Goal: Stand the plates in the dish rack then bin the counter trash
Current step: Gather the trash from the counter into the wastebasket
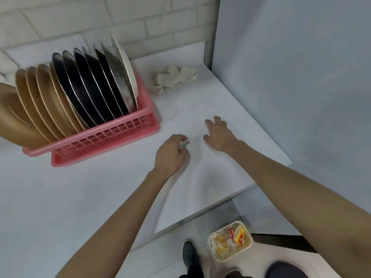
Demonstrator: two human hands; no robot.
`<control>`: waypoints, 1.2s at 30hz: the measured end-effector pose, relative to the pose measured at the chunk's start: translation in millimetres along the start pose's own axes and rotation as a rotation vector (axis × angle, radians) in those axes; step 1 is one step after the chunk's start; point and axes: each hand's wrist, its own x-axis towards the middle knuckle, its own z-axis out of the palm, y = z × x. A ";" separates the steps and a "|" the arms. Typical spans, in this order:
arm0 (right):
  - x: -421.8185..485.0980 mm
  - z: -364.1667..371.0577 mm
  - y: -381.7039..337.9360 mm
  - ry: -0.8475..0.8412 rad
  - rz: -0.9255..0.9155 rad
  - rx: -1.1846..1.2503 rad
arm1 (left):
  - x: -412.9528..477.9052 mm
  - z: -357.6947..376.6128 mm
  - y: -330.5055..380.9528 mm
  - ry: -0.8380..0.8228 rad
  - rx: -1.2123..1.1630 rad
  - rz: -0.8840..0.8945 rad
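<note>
I can't tell whether the left hand (170, 155) pinches anything; its fingertips blur. The leftmost tan plate (12, 121) is cut off at the left edge.

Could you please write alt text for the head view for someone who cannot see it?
Two hands reach over a white counter: the right hand open, the left hand curled, possibly around a pale scrap. A pink dish rack holds upright plates; crumpled paper lies beyond, and a bin of trash sits on the floor.

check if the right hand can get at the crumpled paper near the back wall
Probably yes: the right hand is open above the counter, and only bare counter lies between it and the crumpled paper beside the pink rack.
</note>
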 end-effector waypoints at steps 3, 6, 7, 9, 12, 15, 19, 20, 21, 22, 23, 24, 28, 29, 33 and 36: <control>31.5 -0.4 2.5 -0.009 0.063 -0.059 | 35.5 -2.3 2.8 0.017 0.004 -0.001; 59.1 3.3 12.1 -0.017 0.113 -0.105 | 72.1 -4.6 3.6 0.026 0.041 0.035; 66.9 3.9 16.5 -0.022 0.127 -0.113 | 85.1 -4.8 3.7 0.027 0.067 0.042; 77.8 6.8 26.9 -0.029 0.142 -0.127 | 112.0 -5.8 4.9 0.029 0.123 0.028; 82.6 19.2 41.3 0.024 0.112 -0.186 | 156.5 -10.2 7.9 0.055 0.152 -0.023; 75.3 34.3 47.7 0.141 0.078 -0.207 | 206.5 -16.2 10.7 0.077 0.192 -0.046; 77.2 39.4 50.5 0.230 0.040 -0.188 | 278.6 -23.8 8.1 0.073 0.346 -0.113; 77.6 39.9 51.7 0.251 0.035 -0.176 | 295.5 -24.0 6.6 0.064 0.383 -0.137; 78.6 40.9 52.7 0.264 0.029 -0.165 | 309.8 -24.4 4.7 0.049 0.426 -0.158; 79.2 41.8 53.4 0.268 0.027 -0.156 | 321.0 -24.3 2.6 0.026 0.472 -0.176; 79.6 42.1 53.8 0.270 0.026 -0.148 | 329.8 -23.9 -0.4 -0.003 0.509 -0.192; 79.7 42.5 54.2 0.271 0.024 -0.143 | 336.8 -23.0 -3.6 -0.037 0.530 -0.200; 80.3 43.4 55.7 0.296 0.008 -0.109 | 351.0 -17.5 -12.9 -0.150 0.542 -0.171; 80.6 44.2 56.4 0.309 0.006 -0.108 | 352.4 -16.3 -15.0 -0.134 0.540 -0.148; 81.9 46.1 56.7 0.334 0.011 -0.125 | 355.2 -17.4 -19.1 -0.045 0.451 -0.086; 82.5 47.7 57.0 0.336 0.014 -0.137 | 354.7 -22.9 -17.8 0.007 0.416 -0.041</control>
